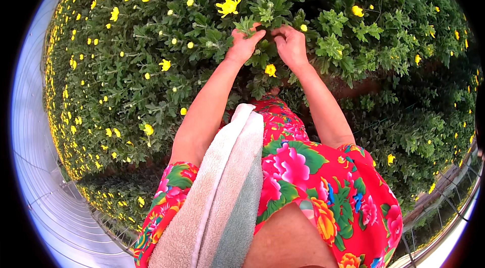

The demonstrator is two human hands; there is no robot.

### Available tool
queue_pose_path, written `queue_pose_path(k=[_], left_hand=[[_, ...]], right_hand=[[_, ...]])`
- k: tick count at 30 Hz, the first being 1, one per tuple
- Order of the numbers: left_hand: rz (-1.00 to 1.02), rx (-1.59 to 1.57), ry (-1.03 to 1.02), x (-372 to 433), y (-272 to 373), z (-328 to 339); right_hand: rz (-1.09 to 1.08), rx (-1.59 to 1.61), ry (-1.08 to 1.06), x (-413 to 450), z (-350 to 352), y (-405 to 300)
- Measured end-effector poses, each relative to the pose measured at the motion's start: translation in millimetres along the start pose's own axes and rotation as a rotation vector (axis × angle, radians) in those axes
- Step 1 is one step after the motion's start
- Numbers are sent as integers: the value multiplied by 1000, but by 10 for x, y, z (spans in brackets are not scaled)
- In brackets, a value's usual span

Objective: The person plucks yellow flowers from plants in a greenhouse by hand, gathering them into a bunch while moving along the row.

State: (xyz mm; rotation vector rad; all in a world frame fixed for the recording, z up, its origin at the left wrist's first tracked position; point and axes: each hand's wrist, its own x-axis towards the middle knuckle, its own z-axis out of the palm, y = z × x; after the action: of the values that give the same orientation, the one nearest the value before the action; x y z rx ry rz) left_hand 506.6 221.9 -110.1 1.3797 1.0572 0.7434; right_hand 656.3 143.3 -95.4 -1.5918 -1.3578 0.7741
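Observation:
Both of my hands are in among the dark green leaves of yellow-flowered plants that look like chrysanthemums. A lobed leafy shoot (245, 26) lies across the fingers of my left hand (243, 45), whose thumb points right; whether the fingers grip its stem is hidden. A short gap to the right, my right hand (293, 45) has its fingers curled inward, with the fingertips partly lost in the foliage. Between and just beyond the hands stands a budded shoot tip (267, 12). An open yellow flower (228, 6) is up and left of them, another yellow bloom (270, 70) below.
Dense plants with buds and yellow flowers spread on all sides. A darker gap with bare soil (360, 88) lies to the right. A striped towel (227, 192) hangs over my red floral clothing (291, 165). Curved translucent sheeting (34, 124) bounds the left edge.

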Motion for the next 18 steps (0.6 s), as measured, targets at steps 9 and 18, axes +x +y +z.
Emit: queue_pose_path(k=[9, 18], left_hand=[[-113, -75, -127, -51, 152, 110], [-169, -209, 88, -204, 255, 92]], right_hand=[[224, 635, 169, 194, -103, -62], [294, 696, 179, 218, -137, -14]])
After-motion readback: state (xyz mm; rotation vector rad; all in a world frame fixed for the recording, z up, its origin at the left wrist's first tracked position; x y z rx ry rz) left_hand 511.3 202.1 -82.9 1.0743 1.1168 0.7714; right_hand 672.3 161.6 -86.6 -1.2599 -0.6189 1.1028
